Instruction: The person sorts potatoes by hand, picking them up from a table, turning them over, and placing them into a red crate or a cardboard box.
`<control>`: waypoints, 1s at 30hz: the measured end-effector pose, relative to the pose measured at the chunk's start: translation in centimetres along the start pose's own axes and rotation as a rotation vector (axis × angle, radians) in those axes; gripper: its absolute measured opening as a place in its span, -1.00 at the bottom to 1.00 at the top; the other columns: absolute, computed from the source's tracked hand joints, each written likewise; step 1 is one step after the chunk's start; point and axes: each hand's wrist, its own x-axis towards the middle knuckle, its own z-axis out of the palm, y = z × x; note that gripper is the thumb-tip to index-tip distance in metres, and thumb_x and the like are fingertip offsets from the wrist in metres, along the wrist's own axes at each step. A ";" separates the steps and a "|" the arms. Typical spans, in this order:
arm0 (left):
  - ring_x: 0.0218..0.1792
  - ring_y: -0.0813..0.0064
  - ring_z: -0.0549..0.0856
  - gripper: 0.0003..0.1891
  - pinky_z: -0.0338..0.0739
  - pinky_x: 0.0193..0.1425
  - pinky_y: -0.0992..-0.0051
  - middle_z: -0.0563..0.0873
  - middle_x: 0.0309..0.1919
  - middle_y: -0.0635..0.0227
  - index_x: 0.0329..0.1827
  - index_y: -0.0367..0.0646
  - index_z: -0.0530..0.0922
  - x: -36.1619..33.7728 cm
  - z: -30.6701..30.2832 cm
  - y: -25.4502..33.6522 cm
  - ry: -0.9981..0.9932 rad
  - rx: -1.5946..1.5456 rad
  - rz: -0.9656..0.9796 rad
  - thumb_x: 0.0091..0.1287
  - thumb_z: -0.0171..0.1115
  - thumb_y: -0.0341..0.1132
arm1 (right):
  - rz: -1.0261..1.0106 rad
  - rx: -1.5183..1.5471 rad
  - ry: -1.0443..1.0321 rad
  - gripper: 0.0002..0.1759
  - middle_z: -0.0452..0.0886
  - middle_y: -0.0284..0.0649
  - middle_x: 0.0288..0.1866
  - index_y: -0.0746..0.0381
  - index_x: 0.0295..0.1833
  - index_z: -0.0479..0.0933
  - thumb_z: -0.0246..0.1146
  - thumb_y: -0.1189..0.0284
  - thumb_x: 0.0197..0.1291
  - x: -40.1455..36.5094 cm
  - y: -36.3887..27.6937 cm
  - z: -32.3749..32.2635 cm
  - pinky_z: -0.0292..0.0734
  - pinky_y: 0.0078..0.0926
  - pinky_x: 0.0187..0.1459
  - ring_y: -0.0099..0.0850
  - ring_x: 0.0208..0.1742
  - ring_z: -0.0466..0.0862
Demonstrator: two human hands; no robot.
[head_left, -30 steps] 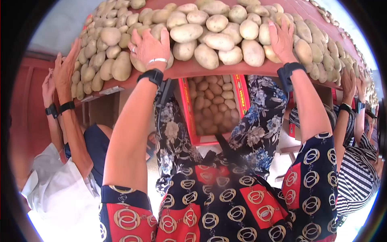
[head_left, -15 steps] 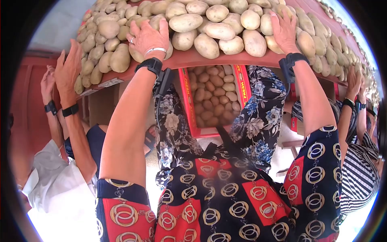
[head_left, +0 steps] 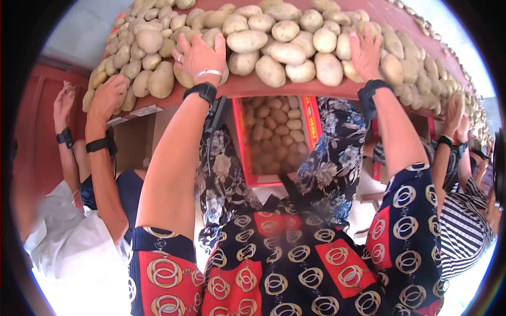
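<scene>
Pale brown potatoes (head_left: pixel 288 53) lie heaped along the near edge of the red table (head_left: pixel 279 90). My left hand (head_left: pixel 200 57) rests on potatoes at the left of the front row, fingers spread and palm down; a ring and a bracelet show on it. Over at the right end of that row, my right hand (head_left: pixel 366 54) lies against other potatoes with its fingers apart. Both hands are open, without a grip on any one potato. The potatoes under my palms are partly hidden.
Below the table edge, between my knees, stands a red box (head_left: pixel 239 138) filled with browner potatoes (head_left: pixel 274 124). At the left a co-worker's hand (head_left: pixel 108 96) touches the heap. Another co-worker's hands (head_left: pixel 454 111) are at the right end of the table.
The view has shifted slightly, so the table edge and box sit lower. My hands stay on the potatoes. The left co-worker's nearer hand has come down onto the heap, its fingers now bent.
</scene>
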 end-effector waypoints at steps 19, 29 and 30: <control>0.31 -0.15 0.15 -0.39 0.11 0.28 -0.12 0.22 0.33 0.15 0.04 -0.16 0.51 -0.5 -0.5 0.7 0.009 -0.073 -0.023 0.11 0.16 0.16 | 0.056 0.089 -0.059 -0.38 0.08 -0.02 0.44 -0.02 0.18 0.44 -0.24 -0.13 0.25 0.0 -0.1 -0.2 -0.11 0.21 0.32 0.21 0.42 -0.10; 0.23 -0.06 0.31 -0.40 0.19 0.29 0.01 0.30 0.32 0.18 0.07 -0.06 0.54 0.3 0.6 -0.6 0.045 0.079 0.020 0.14 0.12 0.21 | -0.035 0.289 -0.211 -0.40 0.12 0.06 0.41 -0.09 0.13 0.51 -0.14 -0.18 0.20 0.8 -0.4 -1.5 -0.28 0.07 0.39 0.19 0.43 -0.07; 0.23 -0.03 0.33 -0.40 0.18 0.30 0.04 0.32 0.30 0.16 0.07 -0.06 0.54 0.5 0.6 -0.9 0.055 0.101 0.045 0.15 0.10 0.21 | 0.012 0.288 -0.160 -0.41 0.11 0.06 0.42 -0.12 0.12 0.52 -0.09 -0.20 0.16 0.5 -1.1 -1.7 -0.27 0.10 0.38 0.16 0.44 -0.08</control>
